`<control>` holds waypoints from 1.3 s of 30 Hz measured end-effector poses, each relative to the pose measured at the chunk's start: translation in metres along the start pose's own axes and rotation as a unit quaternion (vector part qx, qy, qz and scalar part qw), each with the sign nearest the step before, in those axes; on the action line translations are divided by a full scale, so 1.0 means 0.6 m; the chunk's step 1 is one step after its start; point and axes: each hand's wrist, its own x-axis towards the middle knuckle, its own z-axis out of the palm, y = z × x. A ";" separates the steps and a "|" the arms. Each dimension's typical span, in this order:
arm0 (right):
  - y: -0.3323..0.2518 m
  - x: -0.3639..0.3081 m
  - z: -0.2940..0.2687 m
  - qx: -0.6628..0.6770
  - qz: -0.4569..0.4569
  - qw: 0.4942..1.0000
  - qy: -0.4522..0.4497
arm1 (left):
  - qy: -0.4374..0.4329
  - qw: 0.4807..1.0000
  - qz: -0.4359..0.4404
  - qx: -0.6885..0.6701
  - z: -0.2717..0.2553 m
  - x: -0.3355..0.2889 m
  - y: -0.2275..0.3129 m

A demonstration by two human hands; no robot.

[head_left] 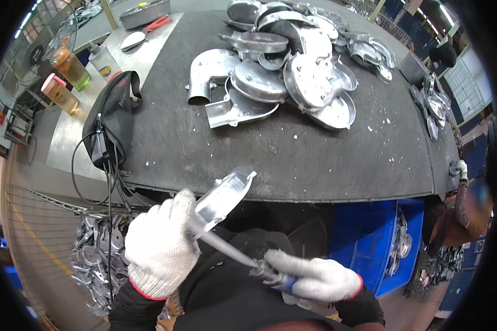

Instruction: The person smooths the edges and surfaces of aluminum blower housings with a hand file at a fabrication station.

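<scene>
My left hand [163, 245], in a white knit glove with a red cuff, is closed on a shiny metal casting [225, 201], a curved housing held tilted in front of the table edge. My gloved right hand [320, 277] is wrapped round the blue handle of a long grey file [226, 246]. The file's blurred blade runs up to the left and meets the casting's lower end by my left fingers. Whether the blade touches the metal there is hard to make out. On the dark table top [204, 160] lies a heap of similar castings [309, 77].
A black mesh bag [113, 116] with cables sits at the table's left. Beyond it are bottles [72, 67] and red-handled pliers [159, 23]. Below right stands a blue bin [364, 237] with castings; more castings [96, 248] fill a wire basket at left. Another person [463, 212] works at far right.
</scene>
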 end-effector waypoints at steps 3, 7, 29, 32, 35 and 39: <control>-0.038 -0.011 0.042 -0.451 -0.226 0.824 0.258 | -0.013 0.999 0.031 -0.006 -0.020 0.033 0.004; -0.050 -0.027 0.047 -0.584 -0.187 0.676 0.410 | 0.001 0.998 0.041 0.050 -0.024 0.057 0.013; -0.034 -0.050 -0.030 -0.115 -0.067 0.988 0.081 | -0.011 0.998 0.053 0.036 -0.024 0.083 0.018; -0.023 -0.040 -0.026 -0.073 -0.141 0.985 0.074 | -0.011 0.998 0.049 0.040 -0.023 0.083 0.021; -0.031 -0.033 -0.020 0.086 -0.083 0.989 0.090 | -0.015 0.997 0.050 0.058 -0.021 0.084 0.022; -0.029 -0.029 -0.024 0.060 -0.044 0.993 0.088 | 0.002 0.998 0.045 0.044 -0.018 0.087 0.017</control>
